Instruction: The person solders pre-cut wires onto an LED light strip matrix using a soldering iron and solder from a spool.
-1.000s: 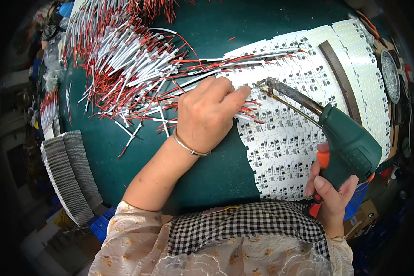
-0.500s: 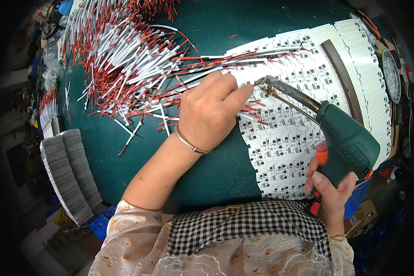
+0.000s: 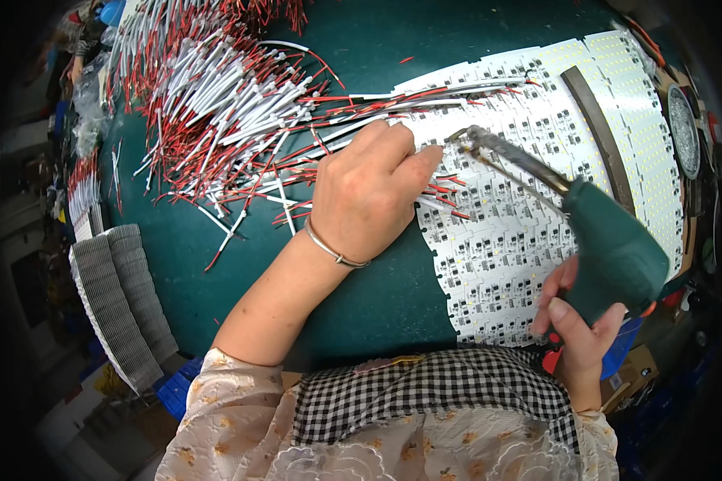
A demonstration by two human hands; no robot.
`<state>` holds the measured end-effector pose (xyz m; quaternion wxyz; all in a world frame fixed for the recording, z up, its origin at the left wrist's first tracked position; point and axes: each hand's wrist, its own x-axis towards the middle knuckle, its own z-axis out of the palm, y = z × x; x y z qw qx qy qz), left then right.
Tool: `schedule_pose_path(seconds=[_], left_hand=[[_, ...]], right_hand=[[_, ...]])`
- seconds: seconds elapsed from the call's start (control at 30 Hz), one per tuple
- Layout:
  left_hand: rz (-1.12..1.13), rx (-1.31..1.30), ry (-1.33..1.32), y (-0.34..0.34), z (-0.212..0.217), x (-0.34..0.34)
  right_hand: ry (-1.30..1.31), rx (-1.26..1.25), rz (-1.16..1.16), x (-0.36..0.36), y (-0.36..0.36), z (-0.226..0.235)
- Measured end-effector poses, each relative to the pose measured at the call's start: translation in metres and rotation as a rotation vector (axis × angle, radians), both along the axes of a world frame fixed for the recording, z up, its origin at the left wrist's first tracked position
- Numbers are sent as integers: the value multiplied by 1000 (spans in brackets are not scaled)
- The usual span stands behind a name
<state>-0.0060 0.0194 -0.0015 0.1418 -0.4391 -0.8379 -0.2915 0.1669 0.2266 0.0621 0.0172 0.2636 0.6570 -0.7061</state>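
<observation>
Head view: left hand (image 3: 367,192) pins wire (image 3: 445,192) on panel (image 3: 497,240); right hand (image 3: 578,321) grips soldering gun (image 3: 610,248); keep tip steady.

Landmark: your left hand (image 3: 369,196) | toward your body: bare green tabletop (image 3: 385,301), you can pass | left and beyond: heap of red and white wire leads (image 3: 217,112) blocks you | right: white circuit panel (image 3: 505,232), with the green soldering gun (image 3: 594,232) slanting across it | far left: grey stacked strips (image 3: 124,305) at the edge
</observation>
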Motion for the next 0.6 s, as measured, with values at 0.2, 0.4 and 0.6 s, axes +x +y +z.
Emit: schedule_pose_path(seconds=[0.2,0.4,0.6], left_hand=[[6,-14,5,0,2,1],[-29,35,-22,0,-3,-5],[-155,45,-78,-5,-5,-15]], right_hand=[[88,-115,-72,-2,10,14],[20,-54,-133,3,2,16],[30,-103,22,25,13,7]])
